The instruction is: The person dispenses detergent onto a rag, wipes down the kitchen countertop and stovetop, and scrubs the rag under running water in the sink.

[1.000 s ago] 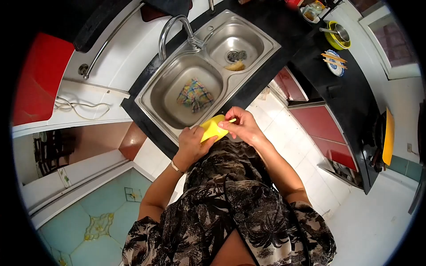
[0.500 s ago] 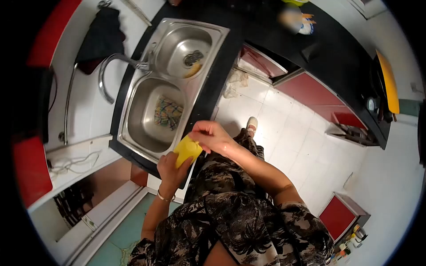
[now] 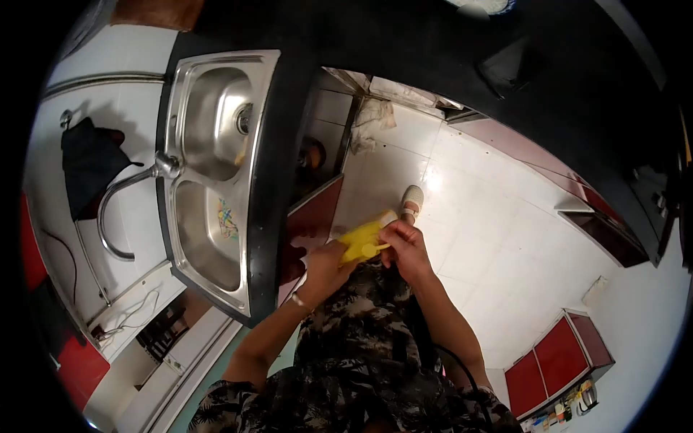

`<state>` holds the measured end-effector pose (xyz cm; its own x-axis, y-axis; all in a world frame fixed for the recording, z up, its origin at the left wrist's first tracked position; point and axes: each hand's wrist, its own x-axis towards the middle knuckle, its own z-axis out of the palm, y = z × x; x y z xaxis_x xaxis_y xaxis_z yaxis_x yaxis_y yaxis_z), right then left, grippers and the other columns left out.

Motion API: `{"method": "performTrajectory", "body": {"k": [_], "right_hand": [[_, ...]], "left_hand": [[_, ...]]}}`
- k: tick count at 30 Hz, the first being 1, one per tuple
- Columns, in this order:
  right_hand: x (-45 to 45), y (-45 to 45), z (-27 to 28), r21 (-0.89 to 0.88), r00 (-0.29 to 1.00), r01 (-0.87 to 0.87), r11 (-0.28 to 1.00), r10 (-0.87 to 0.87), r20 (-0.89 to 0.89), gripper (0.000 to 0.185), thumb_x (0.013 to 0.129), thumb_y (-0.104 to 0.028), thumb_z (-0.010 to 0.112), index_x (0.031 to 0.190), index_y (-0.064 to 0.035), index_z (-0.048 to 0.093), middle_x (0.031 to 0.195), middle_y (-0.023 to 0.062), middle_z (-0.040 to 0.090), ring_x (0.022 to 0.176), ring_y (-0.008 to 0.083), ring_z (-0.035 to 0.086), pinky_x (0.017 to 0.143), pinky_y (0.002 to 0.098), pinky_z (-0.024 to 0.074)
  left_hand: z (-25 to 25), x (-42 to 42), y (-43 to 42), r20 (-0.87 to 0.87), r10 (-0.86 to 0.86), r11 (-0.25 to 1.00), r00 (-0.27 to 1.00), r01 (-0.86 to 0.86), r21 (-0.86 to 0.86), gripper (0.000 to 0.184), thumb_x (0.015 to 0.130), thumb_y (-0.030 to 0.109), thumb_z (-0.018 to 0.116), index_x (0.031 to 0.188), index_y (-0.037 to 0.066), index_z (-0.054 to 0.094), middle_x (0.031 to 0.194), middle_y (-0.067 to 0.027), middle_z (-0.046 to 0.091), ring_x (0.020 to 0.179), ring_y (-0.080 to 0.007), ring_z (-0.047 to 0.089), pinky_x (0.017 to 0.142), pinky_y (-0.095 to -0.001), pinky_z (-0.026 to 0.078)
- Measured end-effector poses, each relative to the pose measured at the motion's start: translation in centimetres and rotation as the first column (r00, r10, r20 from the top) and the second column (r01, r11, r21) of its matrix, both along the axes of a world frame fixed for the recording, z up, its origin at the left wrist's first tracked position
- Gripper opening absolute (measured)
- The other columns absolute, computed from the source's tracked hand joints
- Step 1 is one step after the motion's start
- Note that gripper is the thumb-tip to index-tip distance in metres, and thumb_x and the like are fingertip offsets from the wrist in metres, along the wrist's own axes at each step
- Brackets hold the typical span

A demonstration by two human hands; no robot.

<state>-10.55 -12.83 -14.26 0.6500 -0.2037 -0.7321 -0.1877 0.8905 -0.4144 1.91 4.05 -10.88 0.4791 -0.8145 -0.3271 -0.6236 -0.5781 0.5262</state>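
In front of my body, away from the sink's edge, I hold a bright yellow, flat-sided object; its exact kind does not show. My left hand is wrapped round its near left end. At the other side, my right hand is closed, with its fingers pinching a thin yellow strip or edge. A small round yellow part shows between the two hands. The fingertips are partly hidden.
To the left is a steel double sink with a curved faucet. A patterned cloth lies in its nearer basin. A dark cloth hangs on the wall. Black counter runs across the far side; red cabinets stand right.
My hands and the yellow object have moved right, away from the sink, over the floor. The view has turned, and the yellow object is tilted differently.
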Motion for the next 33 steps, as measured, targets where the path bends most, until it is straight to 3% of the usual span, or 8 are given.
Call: {"method": "performTrajectory", "body": {"k": [6, 12, 14, 17, 19, 23, 26, 33], "right_hand": [[2.4, -3.2, -12.4, 0.106, 0.982, 0.189, 0.976, -0.186, -0.04, 0.017, 0.096, -0.011, 0.064, 0.082, -0.0047, 0.06, 0.07, 0.0077, 0.059, 0.052, 0.018, 0.056, 0.043, 0.0337, 0.0444], [3.9, -5.5, -18.3, 0.182, 0.983, 0.181, 0.966, -0.18, -0.024, 0.015, 0.097, -0.012, 0.063, 0.084, -0.0043, 0.062, 0.07, 0.0074, 0.059, 0.054, 0.0171, 0.055, 0.045, 0.0332, 0.045], [4.2, -6.0, -20.5, 0.188, 0.979, 0.2, 0.962, -0.206, 0.013, 0.014, 0.097, -0.013, 0.063, 0.086, -0.0038, 0.061, 0.072, 0.008, 0.06, 0.055, 0.0173, 0.056, 0.045, 0.0333, 0.0451], [4.8, -5.5, -21.8, 0.254, 0.969, 0.224, 0.941, -0.243, 0.046, 0.014, 0.096, -0.013, 0.063, 0.088, -0.0027, 0.061, 0.076, 0.009, 0.061, 0.058, 0.0181, 0.058, 0.045, 0.033, 0.0454], [6.9, -5.4, -23.2, 0.275, 0.971, 0.201, 0.94, -0.228, 0.071, 0.013, 0.096, -0.013, 0.062, 0.091, -0.0012, 0.062, 0.081, 0.0098, 0.062, 0.062, 0.0198, 0.06, 0.046, 0.0334, 0.0467], [13.8, -4.4, -27.0, 0.296, 0.963, 0.127, 0.947, -0.189, 0.192, 0.011, 0.097, -0.014, 0.062, 0.094, -0.0031, 0.064, 0.082, 0.0091, 0.063, 0.063, 0.0202, 0.061, 0.047, 0.0355, 0.048], [18.6, -5.3, -30.2, 0.313, 0.96, 0.075, 0.947, -0.154, 0.234, 0.01, 0.097, -0.014, 0.062, 0.095, -0.0044, 0.065, 0.083, 0.0085, 0.063, 0.063, 0.0194, 0.061, 0.048, 0.0352, 0.0469], [21.9, -6.7, -36.3, 0.326, 0.965, 0.057, 0.944, -0.136, 0.225, 0.009, 0.098, -0.014, 0.061, 0.095, -0.0056, 0.065, 0.084, 0.0078, 0.063, 0.064, 0.0196, 0.058, 0.052, 0.0343, 0.0445]], "left_hand": [[-14.4, 4.2, -5.3, -0.014, 0.196, 0.92, 0.98, -0.179, 0.349, 0.039, 0.087, 0.025, 0.075, 0.114, 0.0, 0.065, 0.102, -0.0227, 0.069, 0.09, -0.0421, 0.067, 0.077, -0.0481, 0.051], [-31.4, 14.6, -6.3, 0.279, 0.445, 0.895, 0.851, -0.43, -0.115, 0.035, 0.092, 0.033, 0.066, 0.099, -0.002, 0.069, 0.08, -0.0208, 0.07, 0.074, -0.0414, 0.068, 0.066, -0.0486, 0.054], [-33.7, 20.6, -6.9, -0.058, 0.559, 0.799, 0.827, -0.556, -0.231, 0.035, 0.092, 0.032, 0.066, 0.096, -0.002, 0.069, 0.077, -0.0212, 0.069, 0.069, -0.0385, 0.067, 0.064, -0.0467, 0.054], [-39.2, 25.3, -4.2, 0.285, 0.446, 0.887, 0.848, -0.378, -0.265, 0.03, 0.095, 0.027, 0.065, 0.097, -0.003, 0.068, 0.076, -0.0194, 0.069, 0.065, -0.0339, 0.066, 0.064, -0.042, 0.052], [-45.9, 30.9, -2.2, -0.313, 0.56, 0.587, 0.767, -0.634, -0.504, 0.027, 0.096, 0.025, 0.065, 0.102, -0.001, 0.068, 0.082, -0.0168, 0.069, 0.071, -0.0307, 0.066, 0.068, -0.0379, 0.052], [-57.4, 39.8, 1.6, -0.695, 0.489, 0.319, 0.527, -0.85, -0.42, 0.032, 0.098, 0.021, 0.06, 0.124, 0.001, 0.06, 0.122, -0.0134, 0.063, 0.108, -0.0246, 0.06, 0.094, -0.0326, 0.047], [-54.6, 41.0, -1.3, -0.2, 0.651, 0.585, 0.733, -0.651, -0.483, 0.034, 0.097, 0.02, 0.06, 0.126, 0.0, 0.059, 0.122, -0.0153, 0.063, 0.108, -0.0266, 0.06, 0.096, -0.0338, 0.047], [-52.9, 43.5, -4.9, 0.468, 0.59, 0.808, 0.658, -0.474, -0.35, 0.04, 0.095, 0.018, 0.06, 0.131, 0.0, 0.058, 0.122, -0.0197, 0.064, 0.109, -0.0314, 0.061, 0.099, -0.0368, 0.047]]}}
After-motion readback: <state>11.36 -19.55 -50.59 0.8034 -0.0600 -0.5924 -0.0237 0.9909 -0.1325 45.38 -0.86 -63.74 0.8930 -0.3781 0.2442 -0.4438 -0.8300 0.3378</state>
